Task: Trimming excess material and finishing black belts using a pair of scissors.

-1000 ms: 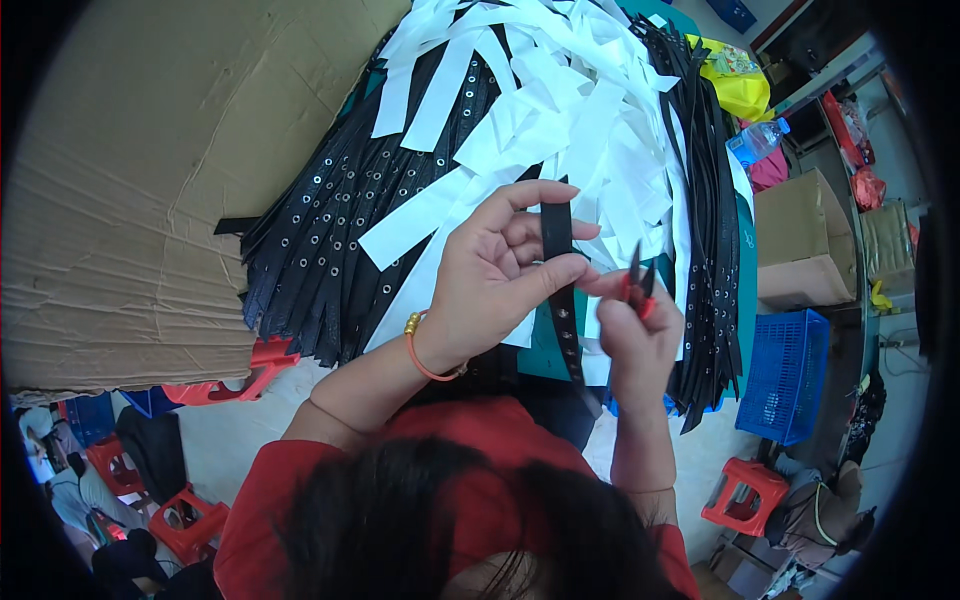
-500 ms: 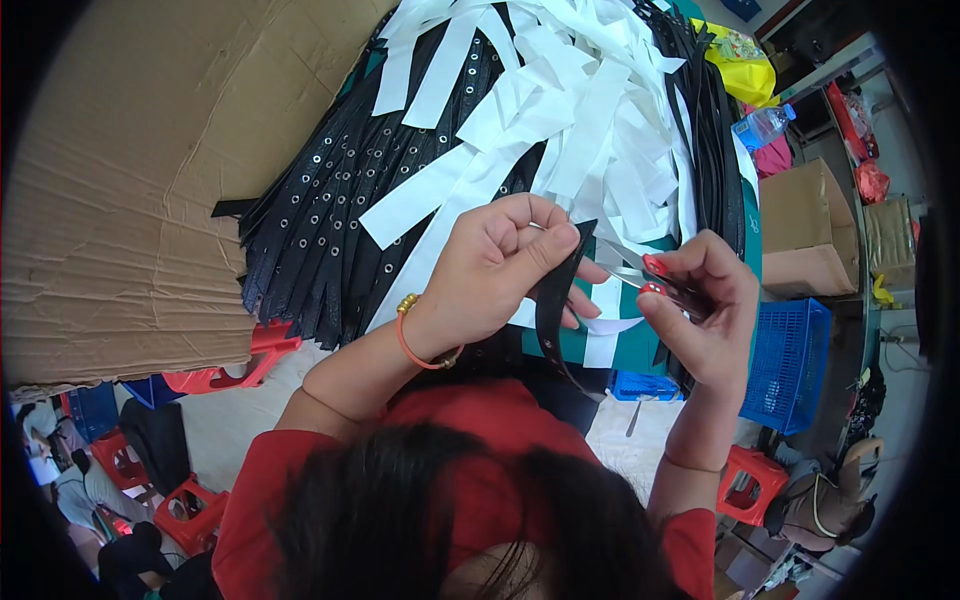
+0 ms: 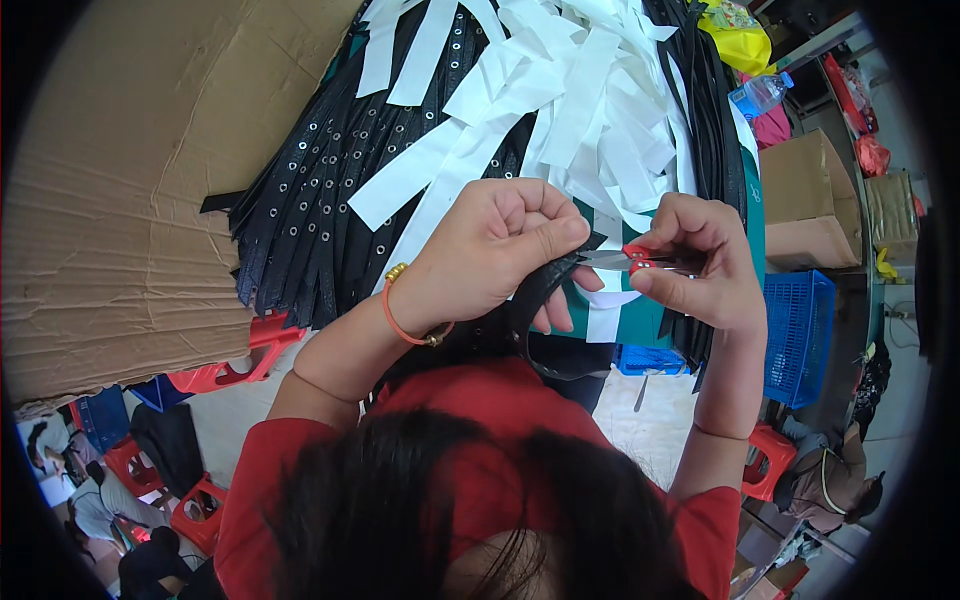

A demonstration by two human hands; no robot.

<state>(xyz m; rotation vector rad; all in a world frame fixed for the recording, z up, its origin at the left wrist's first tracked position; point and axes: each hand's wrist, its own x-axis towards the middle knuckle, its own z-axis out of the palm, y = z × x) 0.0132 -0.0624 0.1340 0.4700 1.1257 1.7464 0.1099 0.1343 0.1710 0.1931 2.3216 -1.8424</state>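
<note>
My left hand [image 3: 515, 240] pinches the end of a black strap [image 3: 540, 300] between thumb and forefinger; the strap bends down toward my lap, and a metal eyelet shows on it. In my right hand [image 3: 705, 265] is a small pair of snips [image 3: 610, 260] with pointed silver blades and red parts beside my fingertips. The blade tips meet the strap's end just right of my left thumb. Behind my hands lies a heap of white strips [image 3: 575, 110], and to its left a fan of black straps with eyelets [image 3: 320, 190].
A big cardboard sheet [image 3: 110, 200] stands at the left. To the right are an open cardboard box [image 3: 810, 200], a blue plastic basket [image 3: 797, 335], a water bottle [image 3: 762, 95] and a yellow bag [image 3: 738, 38]. Red stools [image 3: 765, 460] and other people are further out.
The snips have moved left onto the strap's end, and their blades have come closer together. My left hand still pinches the strap, whose lower part has shifted.
</note>
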